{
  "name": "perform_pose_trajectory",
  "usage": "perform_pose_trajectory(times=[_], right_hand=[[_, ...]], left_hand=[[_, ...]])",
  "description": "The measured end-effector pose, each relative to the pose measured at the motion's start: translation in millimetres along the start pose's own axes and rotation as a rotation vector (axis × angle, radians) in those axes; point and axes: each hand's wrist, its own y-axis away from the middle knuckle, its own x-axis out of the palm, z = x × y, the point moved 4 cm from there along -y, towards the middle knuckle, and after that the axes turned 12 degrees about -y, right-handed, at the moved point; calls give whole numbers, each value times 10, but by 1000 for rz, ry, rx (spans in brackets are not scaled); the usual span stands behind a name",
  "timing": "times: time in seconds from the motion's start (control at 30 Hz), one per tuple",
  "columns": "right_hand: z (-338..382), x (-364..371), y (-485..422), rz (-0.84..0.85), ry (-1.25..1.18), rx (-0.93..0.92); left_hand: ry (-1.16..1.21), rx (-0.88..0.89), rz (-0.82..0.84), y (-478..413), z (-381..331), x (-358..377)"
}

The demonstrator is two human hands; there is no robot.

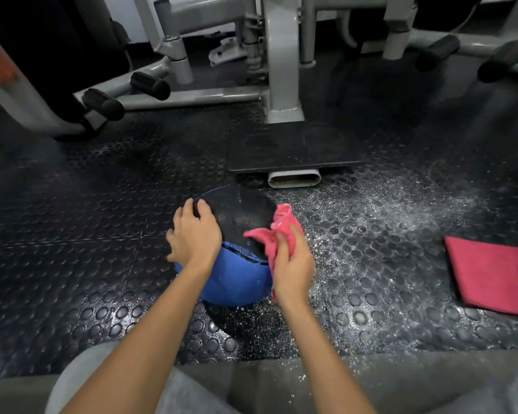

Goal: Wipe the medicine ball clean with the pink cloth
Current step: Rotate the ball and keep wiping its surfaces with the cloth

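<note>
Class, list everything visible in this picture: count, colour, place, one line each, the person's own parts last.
floor: one, black studded rubber, underfoot
medicine ball: one, blue and black, on the floor, centre
pink cloth: one, pink, bunched against the ball's right side
folded cloth: one, pink-red, flat on the floor, right
machine frames: several, grey, at the back
foam rollers: four, black, on the frames
platform: one, black, beyond the ball
white powder: scattered, white, floor at right
left hand: one, rests on the ball's left
right hand: one, grips the pink cloth
</note>
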Motion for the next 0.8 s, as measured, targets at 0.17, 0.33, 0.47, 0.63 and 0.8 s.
perform_pose_trajectory(times=[0.17,0.33,0.47,0.63,0.8], right_hand=[[127,-54,-160,58,62,103],[363,151,-151,201,247,-351],[149,1,-705,191,226,126],[485,94,-424,207,280,-202],[889,560,-344,499,390,-539]], left_hand=[[-41,32,-12,86,-49,28],[-50,78,-19,160,-15,5],[-34,50,-38,208,18,23],[-83,102,-38,193,-92,64],[-188,205,-71,375,-127,156]])
